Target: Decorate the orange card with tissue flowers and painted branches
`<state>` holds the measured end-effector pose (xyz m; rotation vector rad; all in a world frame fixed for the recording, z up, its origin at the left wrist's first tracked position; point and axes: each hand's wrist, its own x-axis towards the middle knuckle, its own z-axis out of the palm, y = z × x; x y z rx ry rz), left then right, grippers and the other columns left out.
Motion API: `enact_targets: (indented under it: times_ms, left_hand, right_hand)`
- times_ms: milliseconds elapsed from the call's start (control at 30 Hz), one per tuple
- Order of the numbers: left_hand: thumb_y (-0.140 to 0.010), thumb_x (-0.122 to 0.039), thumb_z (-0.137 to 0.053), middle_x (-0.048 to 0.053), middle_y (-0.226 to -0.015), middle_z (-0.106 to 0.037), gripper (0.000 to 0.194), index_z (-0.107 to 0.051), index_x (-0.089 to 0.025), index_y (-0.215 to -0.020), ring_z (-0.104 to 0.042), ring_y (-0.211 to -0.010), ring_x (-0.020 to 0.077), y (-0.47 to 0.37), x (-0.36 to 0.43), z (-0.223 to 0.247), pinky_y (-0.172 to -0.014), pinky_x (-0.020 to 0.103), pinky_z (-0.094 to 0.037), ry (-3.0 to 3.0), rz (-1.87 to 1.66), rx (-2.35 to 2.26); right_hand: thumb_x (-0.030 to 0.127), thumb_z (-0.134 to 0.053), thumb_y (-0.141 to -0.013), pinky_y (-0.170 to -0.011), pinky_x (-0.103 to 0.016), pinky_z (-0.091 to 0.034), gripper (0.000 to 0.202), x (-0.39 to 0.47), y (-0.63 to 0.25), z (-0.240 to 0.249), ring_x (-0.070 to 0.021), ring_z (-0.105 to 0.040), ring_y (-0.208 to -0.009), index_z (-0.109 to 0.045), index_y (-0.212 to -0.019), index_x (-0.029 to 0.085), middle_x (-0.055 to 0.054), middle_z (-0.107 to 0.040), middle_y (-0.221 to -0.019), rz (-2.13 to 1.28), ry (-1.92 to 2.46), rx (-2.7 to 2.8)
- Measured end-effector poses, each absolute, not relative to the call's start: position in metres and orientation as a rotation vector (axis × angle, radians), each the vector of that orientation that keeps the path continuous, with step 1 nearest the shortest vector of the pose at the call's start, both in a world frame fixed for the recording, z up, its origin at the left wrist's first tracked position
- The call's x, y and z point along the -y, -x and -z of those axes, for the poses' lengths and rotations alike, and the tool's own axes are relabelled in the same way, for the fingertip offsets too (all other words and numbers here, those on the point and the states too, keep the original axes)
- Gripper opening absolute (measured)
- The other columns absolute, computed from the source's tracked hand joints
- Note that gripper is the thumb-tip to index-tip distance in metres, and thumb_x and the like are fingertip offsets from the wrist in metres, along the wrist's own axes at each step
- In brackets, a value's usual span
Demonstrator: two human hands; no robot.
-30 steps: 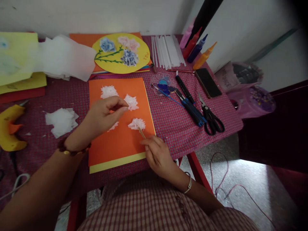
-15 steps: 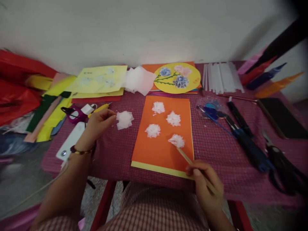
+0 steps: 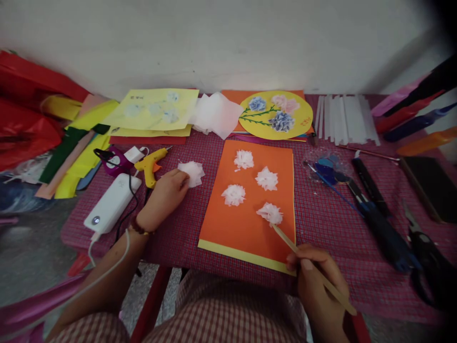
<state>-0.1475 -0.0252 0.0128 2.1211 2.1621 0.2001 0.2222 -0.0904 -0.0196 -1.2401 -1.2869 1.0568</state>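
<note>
An orange sheet [image 3: 232, 228] lies in the middle of the table with several white paper tufts on it. My right hand [image 3: 321, 281] is closed on a wooden stick [image 3: 285, 238], whose tip touches the lower right tuft [image 3: 270, 213]. To the left of the sheet is a small stack of white tissue squares [image 3: 194, 173]. My left hand [image 3: 167, 193] has its fingertips at that stack's left edge, the fingers together; whether they pinch a piece is hidden.
A yellow glue gun [image 3: 148, 166] and a white power bank [image 3: 112, 205] are at the left. Finished flower pictures [image 3: 250, 126] and paper strips [image 3: 346, 119] line the back. A cutter [image 3: 385, 233] and black scissors [image 3: 428, 257] lie at the right.
My left hand has moved right onto the edge of the tissue stack, uncovering the glue gun. My right hand still holds the stick at the same tuft. The view has shifted slightly.
</note>
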Motion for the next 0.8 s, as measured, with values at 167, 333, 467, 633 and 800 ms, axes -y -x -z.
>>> enact_targets:
  times_ms: [167,333,467,633,800]
  left_hand:
    - [-0.092,-0.022,-0.045,0.008,-0.085,-0.061,0.019,-0.057,-0.020,-0.077,-0.059,-0.082,0.0219,0.155,0.021,-0.009,-0.076,0.036,-0.046,-2.105,-0.271,-2.179]
    - [-0.088,-0.031,-0.057,0.007,-0.086,-0.060,0.015,-0.061,-0.018,-0.082,-0.057,-0.083,0.0237,0.160,0.020,0.002,-0.077,0.037,-0.044,-2.084,-0.442,-2.096]
    - [-0.085,-0.028,-0.057,0.004,-0.076,-0.059,0.018,-0.057,-0.020,-0.069,-0.056,-0.077,0.0208,0.161,0.018,0.004,-0.073,0.035,-0.042,-1.993,-0.563,-2.003]
    - [-0.086,-0.034,-0.058,0.002,-0.074,-0.059,0.022,-0.060,-0.020,-0.069,-0.057,-0.074,0.0189,0.165,0.022,-0.002,-0.071,0.033,-0.042,-1.911,-0.697,-2.048]
    - [-0.083,-0.037,-0.060,0.002,-0.073,-0.062,0.024,-0.061,-0.020,-0.065,-0.058,-0.073,0.0189,0.173,0.027,-0.006,-0.070,0.033,-0.043,-1.802,-0.715,-2.092]
  right_hand:
    - [0.025,-0.061,-0.092,-0.055,-0.026,-0.050,0.011,0.091,-0.222,0.022,-0.0153,-0.059,-0.062,-0.069,-0.084,0.024,-0.001,-0.065,-0.071,-1.063,1.254,1.278]
    - [0.025,-0.062,-0.092,-0.055,-0.024,-0.049,0.010,0.091,-0.224,0.024,-0.0136,-0.059,-0.062,-0.068,-0.084,0.022,0.000,-0.065,-0.071,-1.090,1.226,1.268]
    - [0.025,-0.062,-0.092,-0.054,-0.023,-0.049,0.010,0.090,-0.223,0.026,-0.0134,-0.059,-0.060,-0.068,-0.085,0.022,0.000,-0.066,-0.072,-1.090,1.217,1.258]
    - [0.027,-0.062,-0.092,-0.054,-0.024,-0.049,0.012,0.089,-0.221,0.029,-0.0137,-0.058,-0.059,-0.068,-0.083,0.022,0.000,-0.064,-0.068,-1.074,1.215,1.255]
    - [0.031,-0.062,-0.093,-0.053,-0.023,-0.050,0.013,0.092,-0.221,0.032,-0.0131,-0.059,-0.058,-0.069,-0.087,0.022,0.000,-0.068,-0.069,-1.102,1.260,1.218]
